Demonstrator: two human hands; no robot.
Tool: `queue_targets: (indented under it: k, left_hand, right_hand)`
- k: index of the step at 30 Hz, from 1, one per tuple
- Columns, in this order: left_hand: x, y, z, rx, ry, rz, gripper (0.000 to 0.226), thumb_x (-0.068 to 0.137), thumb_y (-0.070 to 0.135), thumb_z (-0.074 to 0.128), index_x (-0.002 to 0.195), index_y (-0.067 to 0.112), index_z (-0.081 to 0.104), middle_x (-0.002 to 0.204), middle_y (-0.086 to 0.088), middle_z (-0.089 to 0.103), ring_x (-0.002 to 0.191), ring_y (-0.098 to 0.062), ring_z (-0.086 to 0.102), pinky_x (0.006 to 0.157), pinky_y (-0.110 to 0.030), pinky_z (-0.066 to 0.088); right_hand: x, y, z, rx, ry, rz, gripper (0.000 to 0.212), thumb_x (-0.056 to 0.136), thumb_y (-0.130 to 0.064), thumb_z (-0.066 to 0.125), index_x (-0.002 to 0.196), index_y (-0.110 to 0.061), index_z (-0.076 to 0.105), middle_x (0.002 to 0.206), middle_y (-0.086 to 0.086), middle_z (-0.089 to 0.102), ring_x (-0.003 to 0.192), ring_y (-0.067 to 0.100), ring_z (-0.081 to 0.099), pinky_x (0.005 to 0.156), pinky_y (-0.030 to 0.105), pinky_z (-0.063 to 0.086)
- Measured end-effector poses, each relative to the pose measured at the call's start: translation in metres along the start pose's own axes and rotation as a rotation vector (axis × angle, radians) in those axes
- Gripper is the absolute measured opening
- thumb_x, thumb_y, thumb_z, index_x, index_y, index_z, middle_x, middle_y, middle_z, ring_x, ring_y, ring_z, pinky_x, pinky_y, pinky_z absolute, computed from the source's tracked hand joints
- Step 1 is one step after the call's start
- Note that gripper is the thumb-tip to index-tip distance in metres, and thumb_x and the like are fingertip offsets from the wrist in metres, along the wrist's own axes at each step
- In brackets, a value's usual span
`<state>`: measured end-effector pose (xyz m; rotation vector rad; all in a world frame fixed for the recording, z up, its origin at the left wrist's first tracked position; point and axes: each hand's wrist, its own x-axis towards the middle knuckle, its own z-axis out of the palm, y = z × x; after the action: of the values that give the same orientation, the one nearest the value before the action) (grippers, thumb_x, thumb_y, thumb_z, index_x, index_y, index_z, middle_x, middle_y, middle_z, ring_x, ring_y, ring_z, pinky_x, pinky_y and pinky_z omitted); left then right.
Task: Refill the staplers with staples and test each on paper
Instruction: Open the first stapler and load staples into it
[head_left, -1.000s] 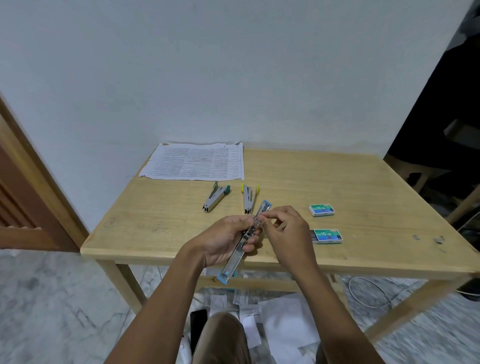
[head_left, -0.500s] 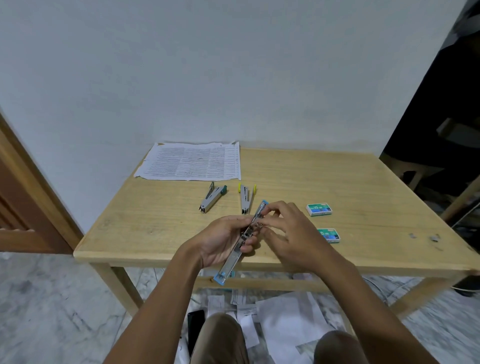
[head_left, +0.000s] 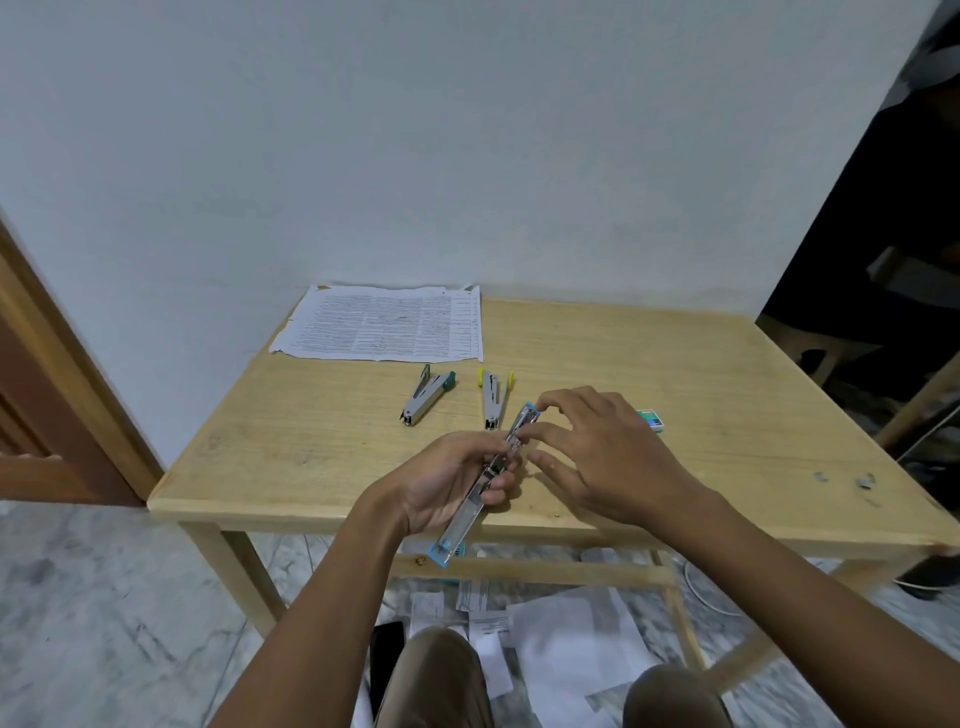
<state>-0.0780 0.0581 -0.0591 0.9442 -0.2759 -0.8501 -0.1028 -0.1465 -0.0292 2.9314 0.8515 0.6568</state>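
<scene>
My left hand (head_left: 447, 483) grips the opened silver, blue-tipped metal stapler (head_left: 470, 512), pointing to one o'clock. My right hand (head_left: 608, 452) is spread, fingertips (head_left: 543, 404) touching its far end.

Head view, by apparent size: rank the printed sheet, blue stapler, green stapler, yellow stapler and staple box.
1. printed sheet.
2. blue stapler, opened out and nearer the camera, so unsure against the others.
3. green stapler and yellow stapler look alike.
4. staple box, partly hidden by the right hand.
</scene>
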Motion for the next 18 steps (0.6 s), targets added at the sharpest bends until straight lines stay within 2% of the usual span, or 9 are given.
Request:
queue_targets:
  k: [3, 7, 10, 12, 15, 18]
  left_hand:
    - [0.0, 0.0, -0.001, -0.002, 0.008, -0.006, 0.02, 0.092, 0.015, 0.048, 0.109, 0.007, 0.043, 0.08, -0.01, 0.039, 0.064, -0.014, 0.038, 0.055, -0.022, 0.034]
    - [0.0, 0.0, 0.0, -0.012, 0.01, -0.017, 0.015, 0.092, 0.02, 0.05, 0.099, 0.007, 0.047, 0.078, -0.01, 0.039, 0.065, -0.015, 0.036, 0.054, -0.022, 0.036]
    - [-0.001, 0.001, 0.001, 0.002, 0.003, -0.01, 0.013, 0.094, 0.018, 0.044, 0.093, 0.006, 0.049, 0.074, -0.009, 0.042, 0.063, -0.014, 0.037, 0.054, -0.022, 0.034]
    - [-0.002, 0.002, 0.002, 0.017, -0.002, -0.019, 0.013, 0.093, 0.019, 0.045, 0.091, 0.007, 0.048, 0.07, -0.008, 0.043, 0.06, -0.014, 0.038, 0.055, -0.022, 0.032]
    - [-0.002, 0.002, 0.001, 0.024, -0.01, -0.022, 0.011, 0.092, 0.018, 0.044, 0.093, 0.007, 0.046, 0.071, -0.008, 0.043, 0.058, -0.014, 0.04, 0.056, -0.024, 0.03]
    - [0.001, 0.0, -0.001, -0.035, -0.006, -0.01, 0.018, 0.092, 0.013, 0.041, 0.109, 0.007, 0.042, 0.076, -0.007, 0.047, 0.062, -0.013, 0.042, 0.054, -0.022, 0.032]
  right_hand:
    - [-0.001, 0.0, 0.0, 0.103, -0.004, -0.01, 0.034, 0.096, -0.042, 0.045, 0.12, -0.03, 0.065, 0.122, -0.004, 0.057, 0.11, 0.017, 0.052, 0.088, 0.038, 0.044]
    - [0.0, 0.004, 0.003, 0.31, -0.153, -0.023, 0.039, 0.096, -0.047, 0.04, 0.128, -0.036, 0.06, 0.132, -0.009, 0.046, 0.12, 0.009, 0.035, 0.095, 0.029, 0.027]
    - [0.004, 0.007, 0.001, 0.396, -0.272, 0.0, 0.037, 0.099, -0.048, 0.042, 0.129, -0.037, 0.059, 0.141, -0.009, 0.034, 0.13, 0.007, 0.022, 0.104, 0.03, 0.019]
    - [0.007, 0.008, -0.001, 0.351, -0.294, -0.016, 0.037, 0.098, -0.049, 0.042, 0.128, -0.037, 0.06, 0.144, -0.009, 0.031, 0.133, 0.011, 0.019, 0.109, 0.033, 0.018]
    - [0.009, 0.011, -0.002, 0.199, -0.216, -0.093, 0.036, 0.098, -0.048, 0.043, 0.127, -0.038, 0.06, 0.142, -0.006, 0.037, 0.133, 0.015, 0.024, 0.109, 0.034, 0.017]
    - [0.011, 0.016, -0.005, 0.119, -0.165, -0.096, 0.034, 0.098, -0.049, 0.042, 0.126, -0.042, 0.059, 0.139, -0.007, 0.042, 0.13, 0.015, 0.029, 0.111, 0.038, 0.021]
